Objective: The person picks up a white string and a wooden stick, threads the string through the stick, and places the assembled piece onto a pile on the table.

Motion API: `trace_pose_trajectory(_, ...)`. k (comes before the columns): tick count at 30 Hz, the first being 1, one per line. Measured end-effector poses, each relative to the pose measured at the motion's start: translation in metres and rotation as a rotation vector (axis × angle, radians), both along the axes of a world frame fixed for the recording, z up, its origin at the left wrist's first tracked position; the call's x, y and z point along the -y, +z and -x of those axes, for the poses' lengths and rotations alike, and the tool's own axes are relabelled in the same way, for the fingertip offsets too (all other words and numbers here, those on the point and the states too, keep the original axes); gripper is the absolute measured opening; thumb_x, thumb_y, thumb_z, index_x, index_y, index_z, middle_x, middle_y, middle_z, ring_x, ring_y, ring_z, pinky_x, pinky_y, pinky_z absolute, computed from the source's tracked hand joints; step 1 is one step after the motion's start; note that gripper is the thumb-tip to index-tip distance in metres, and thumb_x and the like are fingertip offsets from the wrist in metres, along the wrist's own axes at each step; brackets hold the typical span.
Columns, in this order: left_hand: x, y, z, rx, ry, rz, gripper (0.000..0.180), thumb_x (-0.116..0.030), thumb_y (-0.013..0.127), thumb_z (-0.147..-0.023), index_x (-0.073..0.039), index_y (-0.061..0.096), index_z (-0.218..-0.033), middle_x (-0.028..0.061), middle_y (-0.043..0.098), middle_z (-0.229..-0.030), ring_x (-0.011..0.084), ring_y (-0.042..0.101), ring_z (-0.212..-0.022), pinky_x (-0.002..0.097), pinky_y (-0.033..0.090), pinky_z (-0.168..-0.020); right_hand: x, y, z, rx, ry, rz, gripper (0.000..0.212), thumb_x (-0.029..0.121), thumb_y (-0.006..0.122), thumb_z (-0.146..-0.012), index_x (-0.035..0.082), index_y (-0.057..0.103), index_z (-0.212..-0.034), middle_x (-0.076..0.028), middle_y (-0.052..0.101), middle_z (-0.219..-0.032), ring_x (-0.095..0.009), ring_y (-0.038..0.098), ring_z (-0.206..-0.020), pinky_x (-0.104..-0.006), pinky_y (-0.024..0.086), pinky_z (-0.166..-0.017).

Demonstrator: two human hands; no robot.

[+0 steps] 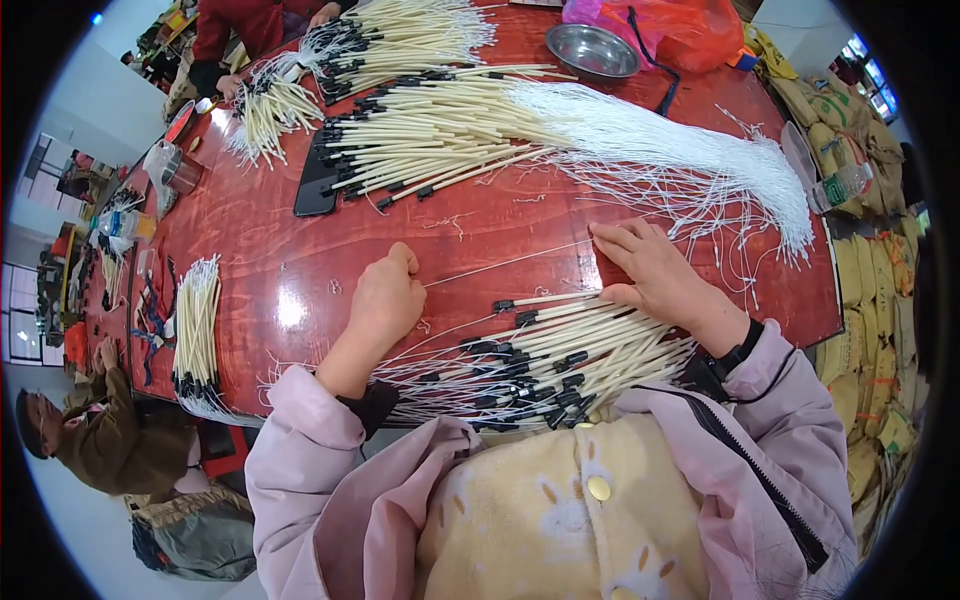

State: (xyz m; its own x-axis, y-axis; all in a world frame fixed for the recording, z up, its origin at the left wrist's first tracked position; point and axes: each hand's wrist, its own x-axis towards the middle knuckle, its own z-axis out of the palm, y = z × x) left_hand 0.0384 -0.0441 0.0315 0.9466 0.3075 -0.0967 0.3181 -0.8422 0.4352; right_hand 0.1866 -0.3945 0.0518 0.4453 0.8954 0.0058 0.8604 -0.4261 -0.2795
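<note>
A thin white string (510,263) stretches nearly straight above the red table between my hands. My left hand (385,305) is closed, pinching its left end. The string runs up to the fingertips of my right hand (655,275), whose fingers are stretched out flat with the thumb apart; whether they press on it is hidden. Below my hands, close to my body, lies a loose pile of cream-coloured sticks (610,345) with black clips and white strings. Beyond my hands lies a larger bundle of similar sticks (430,130), its long white strings (680,150) trailing right.
A tied bundle of sticks (198,325) stands at the left. A black phone (316,185) lies beside the far bundle. Further back are a metal bowl (593,52), red plastic bags (680,35) and a plastic bottle (842,187). Other people work at the far side and left.
</note>
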Motion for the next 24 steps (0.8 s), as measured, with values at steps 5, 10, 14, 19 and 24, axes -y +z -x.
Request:
trace_pose_trajectory(5, 0.021, 0.040, -0.021, -0.109, -0.090, -0.352, 0.014, -0.013, 0.068, -0.086, -0.004, 0.061, -0.094, 0.0184, 0.071, -0.096, 0.0375, 0.070, -0.090, 0.0488, 0.057, -0.078, 0.003, 0.002, 0.000, -0.011, 0.001, 0.008, 0.085, 0.057, 0.066, -0.085, -0.008, 0.054, -0.138, -0.017, 0.050, -0.148, -0.037, 0.047, -0.128, -0.0457, 0.039, -0.111)
trace_pose_trajectory(10, 0.051, 0.028, -0.109, 0.235, -0.441, -0.358, 0.013, -0.012, 0.063, -0.088, -0.006, 0.067, -0.099, 0.0147, 0.068, -0.095, 0.0320, 0.071, -0.091, 0.0438, 0.059, -0.075, -0.003, 0.003, 0.003, -0.010, -0.007, 0.014, 0.088, 0.060, 0.065, -0.084, -0.008, 0.054, -0.139, -0.017, 0.050, -0.147, -0.037, 0.047, -0.127, -0.0460, 0.039, -0.110)
trace_pose_trajectory(14, 0.070, -0.009, -0.164, 0.354, -0.434, -0.471, 0.013, -0.011, 0.064, -0.087, -0.008, 0.067, -0.099, 0.0138, 0.069, -0.098, 0.0288, 0.071, -0.090, 0.0410, 0.059, -0.074, -0.004, 0.002, 0.005, 0.017, -0.015, 0.020, 0.091, 0.062, 0.066, -0.082, -0.008, 0.054, -0.139, -0.018, 0.050, -0.148, -0.037, 0.047, -0.127, -0.0469, 0.039, -0.110)
trace_pose_trajectory(19, 0.074, -0.018, -0.176, 0.397, -0.436, -0.571, 0.013, -0.011, 0.065, -0.086, -0.008, 0.067, -0.099, 0.0143, 0.067, -0.102, 0.0290, 0.071, -0.090, 0.0405, 0.058, -0.076, -0.006, 0.002, 0.007, -0.008, -0.030, 0.010, 0.092, 0.063, 0.067, -0.081, -0.008, 0.054, -0.138, -0.018, 0.050, -0.148, -0.037, 0.047, -0.127, -0.0476, 0.038, -0.110)
trace_pose_trajectory(24, 0.081, 0.014, -0.142, 0.371, -0.383, -0.459, 0.010, -0.009, 0.064, -0.086, -0.007, 0.065, -0.096, 0.0141, 0.063, -0.102, 0.0293, 0.069, -0.091, 0.0419, 0.057, -0.077, -0.003, -0.002, 0.007, -0.006, -0.029, -0.044, 0.090, 0.061, 0.069, -0.080, -0.009, 0.055, -0.135, -0.018, 0.051, -0.146, -0.037, 0.048, -0.127, -0.0476, 0.038, -0.110)
